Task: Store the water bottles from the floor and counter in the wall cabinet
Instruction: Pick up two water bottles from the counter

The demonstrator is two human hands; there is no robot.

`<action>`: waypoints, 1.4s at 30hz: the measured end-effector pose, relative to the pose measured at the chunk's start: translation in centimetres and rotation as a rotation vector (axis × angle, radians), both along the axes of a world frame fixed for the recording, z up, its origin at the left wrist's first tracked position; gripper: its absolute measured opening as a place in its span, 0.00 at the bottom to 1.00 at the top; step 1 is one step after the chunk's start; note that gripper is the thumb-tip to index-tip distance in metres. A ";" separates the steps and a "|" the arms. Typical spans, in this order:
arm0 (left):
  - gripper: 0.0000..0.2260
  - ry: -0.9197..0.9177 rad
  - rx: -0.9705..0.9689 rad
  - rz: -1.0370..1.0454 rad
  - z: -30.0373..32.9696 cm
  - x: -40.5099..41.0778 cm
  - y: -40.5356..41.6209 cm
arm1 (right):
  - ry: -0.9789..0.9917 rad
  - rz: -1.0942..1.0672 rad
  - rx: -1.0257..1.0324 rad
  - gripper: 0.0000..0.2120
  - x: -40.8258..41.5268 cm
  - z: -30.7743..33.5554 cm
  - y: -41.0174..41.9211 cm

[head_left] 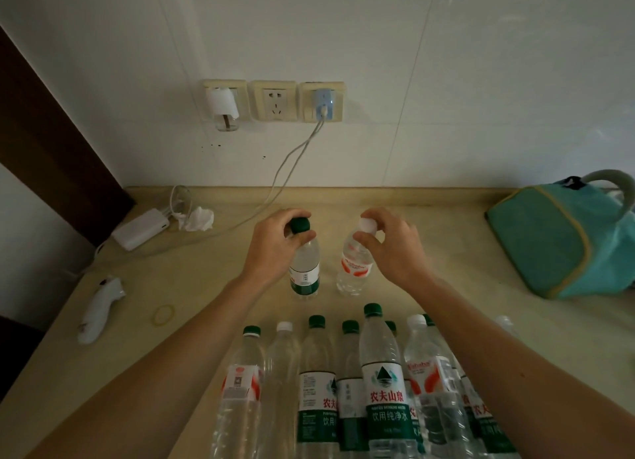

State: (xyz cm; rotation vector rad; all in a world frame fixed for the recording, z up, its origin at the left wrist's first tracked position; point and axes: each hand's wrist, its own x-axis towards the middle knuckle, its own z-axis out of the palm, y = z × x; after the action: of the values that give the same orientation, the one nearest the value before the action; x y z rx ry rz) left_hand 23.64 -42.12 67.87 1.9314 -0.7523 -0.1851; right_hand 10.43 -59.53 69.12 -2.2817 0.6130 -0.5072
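Note:
Two water bottles stand upright near the middle of the beige counter (213,286). My left hand (275,244) grips the green-capped bottle (305,273) around its cap and neck. My right hand (390,244) grips the white-capped, red-labelled bottle (354,269) at its cap. Nearer to me, between my forearms, several more bottles stand in a row, among them a tall green-labelled one (383,383) and a red-labelled one (242,386). No wall cabinet is in view.
A teal bag (563,242) lies at the right back of the counter. At the left are a white power bank (141,230), crumpled tissue (199,219), a white handheld device (99,309) and a rubber band (164,314). A cable (285,170) hangs from the wall sockets (275,101).

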 end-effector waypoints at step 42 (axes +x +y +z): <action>0.31 0.141 -0.233 -0.184 3.6 -3.6 -0.7 | -0.273 -0.274 0.343 0.29 -6.5 5.1 1.8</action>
State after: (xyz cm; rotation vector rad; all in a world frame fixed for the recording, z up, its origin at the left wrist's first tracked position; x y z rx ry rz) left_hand 20.04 -42.80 71.44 1.6117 -0.8192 -0.3288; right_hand 3.94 -57.78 74.20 -1.7783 0.8096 -0.7663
